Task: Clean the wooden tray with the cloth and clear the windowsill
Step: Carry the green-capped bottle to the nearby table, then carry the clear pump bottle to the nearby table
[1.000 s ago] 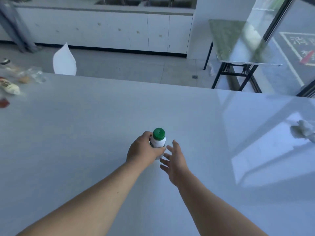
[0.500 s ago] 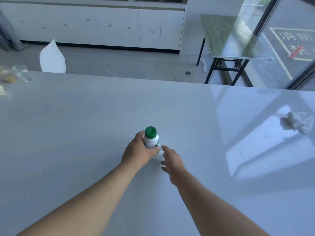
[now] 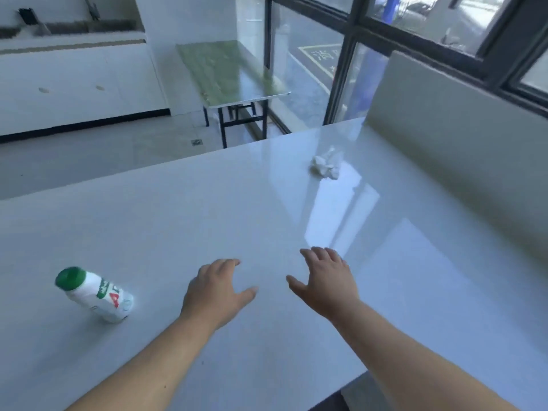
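Note:
A white bottle with a green cap (image 3: pixel 96 295) stands on the white table (image 3: pixel 267 209) at the lower left, apart from both hands. My left hand (image 3: pixel 215 292) hovers over the table to the right of the bottle, fingers spread, holding nothing. My right hand (image 3: pixel 326 280) is beside it, also spread and holding nothing. A crumpled white cloth (image 3: pixel 326 166) lies further away on the table, near the windowsill (image 3: pixel 462 93) at the right. No wooden tray is in view.
The sill's pale upstand (image 3: pixel 444 149) runs along the table's right side under a dark-framed window (image 3: pixel 415 31). Beyond the table's far edge are a green-topped folding table (image 3: pixel 228 69), white cabinets (image 3: pixel 74 84) and tiled floor.
My left hand let go of the bottle, which now stands alone at the left. Both hands moved right and opened. The view swung right, bringing the window, sill and cloth closer.

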`<action>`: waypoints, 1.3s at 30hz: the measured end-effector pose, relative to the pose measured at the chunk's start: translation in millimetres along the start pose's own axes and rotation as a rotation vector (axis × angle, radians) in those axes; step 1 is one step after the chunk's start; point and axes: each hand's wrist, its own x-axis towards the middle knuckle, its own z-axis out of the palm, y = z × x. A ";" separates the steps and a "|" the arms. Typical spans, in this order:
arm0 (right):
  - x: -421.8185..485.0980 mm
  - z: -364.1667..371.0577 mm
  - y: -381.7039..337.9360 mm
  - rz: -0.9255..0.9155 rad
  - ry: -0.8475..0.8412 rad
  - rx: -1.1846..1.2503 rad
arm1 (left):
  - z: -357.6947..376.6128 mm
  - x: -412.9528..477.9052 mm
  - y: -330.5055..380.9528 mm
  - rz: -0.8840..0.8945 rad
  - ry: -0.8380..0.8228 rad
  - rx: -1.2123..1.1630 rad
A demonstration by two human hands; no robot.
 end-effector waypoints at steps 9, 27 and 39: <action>-191.7 -89.3 294.4 0.599 0.222 0.124 | 105.9 -28.4 351.4 0.528 -0.237 0.064; -504.4 -91.8 620.5 1.337 0.409 0.541 | 353.8 -247.6 793.1 0.940 -0.489 -0.020; -465.9 -75.2 670.5 1.497 0.703 1.640 | 392.1 -243.0 813.6 0.941 -0.425 -0.117</action>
